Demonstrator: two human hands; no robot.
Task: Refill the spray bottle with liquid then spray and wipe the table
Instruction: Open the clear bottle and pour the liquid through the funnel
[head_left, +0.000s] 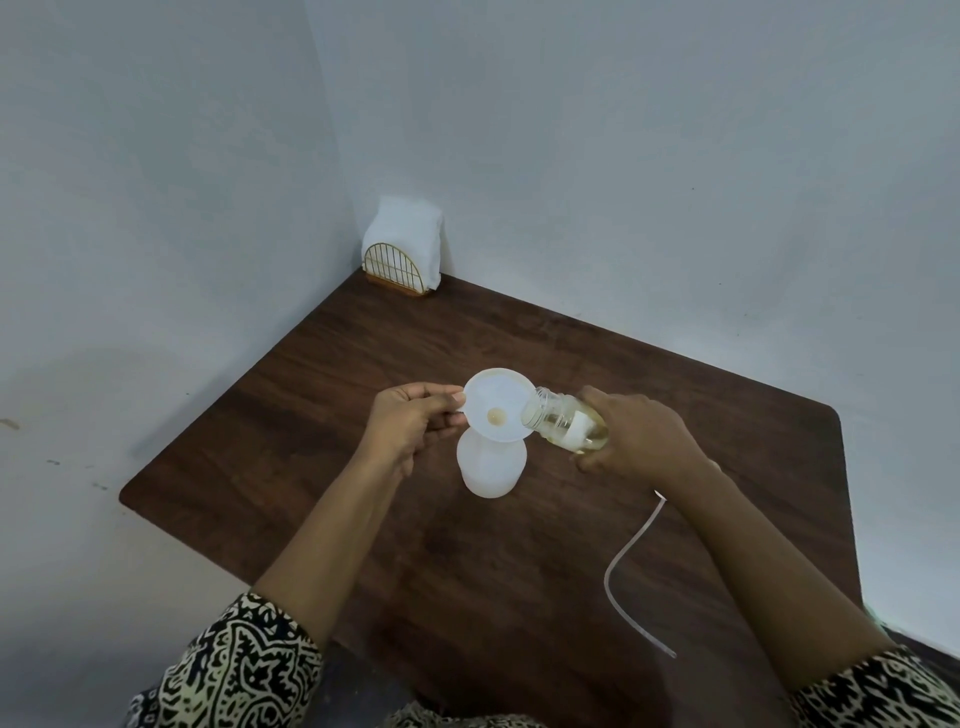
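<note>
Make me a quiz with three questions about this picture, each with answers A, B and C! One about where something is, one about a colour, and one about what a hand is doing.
1. Where is the napkin holder?
A. In the table's far corner by the walls
B. Beside the right elbow
C. Under the funnel

2. What colour is the liquid in the small clear bottle?
A. Dark blue
B. Pale yellow
C. Red

3. What is the left hand doing?
A. Lying flat on the table
B. Wiping with a cloth
C. Holding the funnel's rim with its fingers

Answers:
1 A, it stands where the two walls meet.
2 B, the liquid looks yellowish, also at the funnel's hole.
3 C, the fingers pinch the funnel on the white spray bottle, while the right hand tips the clear bottle.
</note>
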